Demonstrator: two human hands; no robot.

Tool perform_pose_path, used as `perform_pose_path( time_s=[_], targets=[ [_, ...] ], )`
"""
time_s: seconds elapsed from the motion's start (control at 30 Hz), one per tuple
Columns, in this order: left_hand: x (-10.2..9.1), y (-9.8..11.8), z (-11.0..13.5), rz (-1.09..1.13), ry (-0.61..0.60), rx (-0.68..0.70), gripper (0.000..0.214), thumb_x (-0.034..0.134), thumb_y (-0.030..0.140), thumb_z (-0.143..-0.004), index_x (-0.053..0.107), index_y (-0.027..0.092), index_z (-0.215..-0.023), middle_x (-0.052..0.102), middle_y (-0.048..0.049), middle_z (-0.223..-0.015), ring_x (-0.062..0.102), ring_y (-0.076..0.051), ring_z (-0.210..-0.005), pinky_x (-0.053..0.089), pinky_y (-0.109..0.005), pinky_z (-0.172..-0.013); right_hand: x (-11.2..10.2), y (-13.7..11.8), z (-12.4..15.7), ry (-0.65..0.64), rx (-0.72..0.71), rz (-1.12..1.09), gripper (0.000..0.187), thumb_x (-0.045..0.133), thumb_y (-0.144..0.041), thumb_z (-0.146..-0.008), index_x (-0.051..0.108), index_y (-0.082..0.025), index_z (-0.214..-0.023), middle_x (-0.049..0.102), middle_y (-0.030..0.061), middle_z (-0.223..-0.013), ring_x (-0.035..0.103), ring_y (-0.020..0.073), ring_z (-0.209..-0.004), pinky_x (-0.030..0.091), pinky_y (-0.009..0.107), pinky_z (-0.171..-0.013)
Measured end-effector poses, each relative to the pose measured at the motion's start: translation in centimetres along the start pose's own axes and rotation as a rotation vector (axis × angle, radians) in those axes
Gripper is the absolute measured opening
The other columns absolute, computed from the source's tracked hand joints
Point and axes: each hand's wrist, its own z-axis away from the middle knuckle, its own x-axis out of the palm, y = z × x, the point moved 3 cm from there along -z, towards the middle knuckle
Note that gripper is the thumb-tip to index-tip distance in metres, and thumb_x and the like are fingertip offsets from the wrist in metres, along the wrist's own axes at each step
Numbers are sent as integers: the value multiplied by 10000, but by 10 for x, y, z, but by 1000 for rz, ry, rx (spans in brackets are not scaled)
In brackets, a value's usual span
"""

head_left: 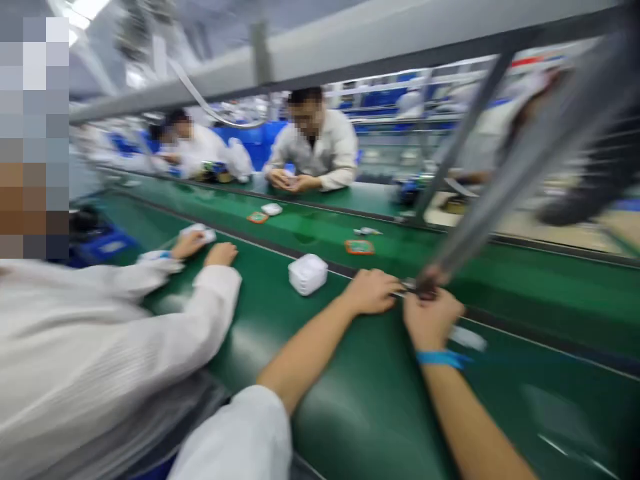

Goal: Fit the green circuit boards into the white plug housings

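My left hand [375, 291] is at the inner edge of the green bench [350, 393], its fingers pinched together. A small shiny thing shows at its fingertips, too blurred to name. Close to its right, my right hand [433, 313], with a blue wrist band [443, 359], is closed at the foot of a grey metal post [480, 193]. What its fingers hold is hidden. To the left of my left hand stand white plastic housings [307, 275], seemingly stacked. A flat white piece [467, 338] lies beside my right wrist.
Beyond the bench edge, a green belt [310, 230] carries orange-edged circuit boards [359, 247] and small white parts [272, 209]. A co-worker's sleeves [220, 300] reach in at left, hands on a white part. Another person [320, 147] sits opposite. A grey beam [320, 57] crosses overhead.
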Motion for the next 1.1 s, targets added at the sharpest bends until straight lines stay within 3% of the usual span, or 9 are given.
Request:
perform_pose_path(
  time_s=[0.07, 0.1, 0.2, 0.3, 0.47, 0.8, 0.93, 1.03, 1.1],
  targets=[
    [0, -9, -4, 58, -5, -30, 435, 543, 270, -935, 626, 271, -1362, 656, -59, -1398, 581, -271, -1211, 477, -442, -948, 3, -3, -4, 56, 178, -77, 273, 592, -226, -701, 569, -174, -967, 551, 97, -914, 559, 307, -957, 454, 489, -949],
    [4, -15, -7, 90, 10, -37, 424, 545, 275, -934, 626, 273, -1350, 655, -58, -1396, 571, -272, -1227, 458, -442, -969, 7, 0, -5, 83, 190, -47, 318, 584, -230, -715, 560, -170, -1027, 562, 118, -987, 564, 296, -978, 467, 475, -962],
    [15, -26, -11, 157, 78, -63, 505, 561, 289, -922, 554, 216, -1421, 600, -103, -1453, 530, -281, -1286, 419, -440, -1025, 19, 17, -4, 111, 204, 13, 410, 579, -251, -773, 519, -159, -1168, 544, 150, -1175, 584, 205, -809, 515, 407, -924],
    [15, -22, -6, 157, 101, -86, 557, 570, 312, -921, 516, 216, -1468, 532, -113, -1514, 493, -290, -1321, 396, -437, -1051, 21, 27, 3, 88, 225, -16, 435, 583, -255, -799, 495, -156, -1214, 506, 171, -1265, 561, 154, -682, 526, 405, -914],
    [13, -17, -4, 129, 31, -101, 422, 545, 301, -939, 633, 291, -1352, 591, -70, -1437, 483, -288, -1283, 378, -439, -1039, 22, 30, 2, 54, 254, -75, 432, 600, -261, -811, 481, -166, -1216, 477, 190, -1319, 543, 134, -618, 535, 419, -888],
    [14, -18, -6, 129, 4, -122, 525, 510, 315, -949, 536, 318, -1473, 556, -78, -1500, 445, -324, -1325, 366, -485, -1067, 21, 35, -3, 82, 213, 4, 401, 591, -248, -777, 543, -155, -1164, 567, 164, -1220, 585, 167, -726, 545, 373, -831],
    [17, -21, -9, 118, 26, -132, 547, 477, 338, -954, 499, 235, -1491, 546, -102, -1521, 445, -323, -1335, 363, -481, -1070, -13, 62, -49, 111, 214, 125, 277, 508, -227, -787, 610, -163, -1037, 655, 78, -952, 595, 194, -752, 521, 336, -763],
    [18, -22, -11, 92, 49, -161, 527, 474, 374, -954, 523, 212, -1453, 561, -114, -1501, 463, -320, -1321, 368, -469, -1058, -65, 88, -105, 140, 208, 246, 276, 486, -211, -794, 616, -152, -1030, 663, 79, -923, 597, 217, -831, 495, 358, -839],
    [17, -23, -12, 48, 84, -269, 512, 488, 421, -944, 568, 191, -1395, 587, -147, -1458, 476, -344, -1299, 364, -494, -1048, -101, 109, -142, 132, 207, 340, 251, 512, -190, -785, 613, -146, -1011, 661, 99, -973, 592, 227, -905, 463, 371, -919]
  ],
)
